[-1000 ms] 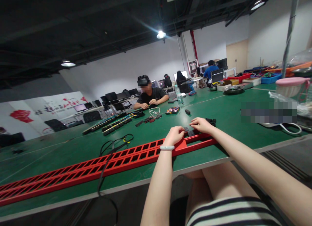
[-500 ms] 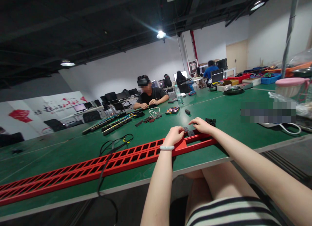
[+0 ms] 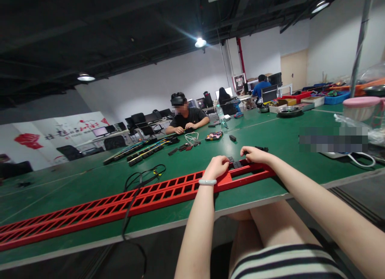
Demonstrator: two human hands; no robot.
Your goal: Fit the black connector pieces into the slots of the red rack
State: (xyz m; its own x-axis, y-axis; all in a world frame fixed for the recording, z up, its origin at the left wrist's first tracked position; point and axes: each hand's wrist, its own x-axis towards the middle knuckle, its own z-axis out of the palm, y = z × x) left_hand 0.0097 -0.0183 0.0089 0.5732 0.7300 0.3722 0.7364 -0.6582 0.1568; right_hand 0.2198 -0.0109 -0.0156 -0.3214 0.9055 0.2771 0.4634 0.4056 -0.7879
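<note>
A long red slotted frame (image 3: 116, 210) lies along the front of the table, its right end under my hands. A small black part (image 3: 236, 164) sits on that end, between my two hands. My left hand (image 3: 217, 166), with a pale bangle at the wrist, rests on the frame. Its bent fingers touch the black part's left side, and their tips are partly hidden. Just right of the part, my right hand (image 3: 254, 155) hovers over the frame with fingers curled in; anything inside them is hidden. Dark pieces (image 3: 261, 149) lie just behind the right hand.
A black strap (image 3: 128, 215) crosses the frame and hangs over the table edge (image 3: 156, 231). Farther back lie black strips with wires (image 3: 150, 154), a white cable (image 3: 192, 138) and a bottle (image 3: 221, 116). A co-worker (image 3: 188, 118) sits opposite. Bins (image 3: 335, 98) stand back right.
My right hand has drawn a little to the right, away from the black part, and its fingers have curled in. My left hand keeps its place on the frame. The view has shifted slightly.
</note>
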